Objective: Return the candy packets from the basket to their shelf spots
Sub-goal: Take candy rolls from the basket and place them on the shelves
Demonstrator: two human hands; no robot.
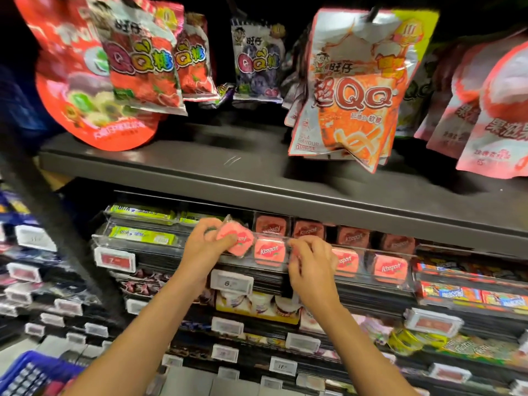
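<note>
Blue basket (31,375) contents unreadable, so remaining count unknown; your left hand (204,247) pinches a pink Kissport packet (235,238) unseated above its clear tray (357,250), right hand (310,262) fingers curled at the tray lip, grip unclear.

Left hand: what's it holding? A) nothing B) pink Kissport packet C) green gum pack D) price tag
B. The left hand pinches a pink Kissport packet tilted over the clear tray rail, beside the row of matching packets.
</note>
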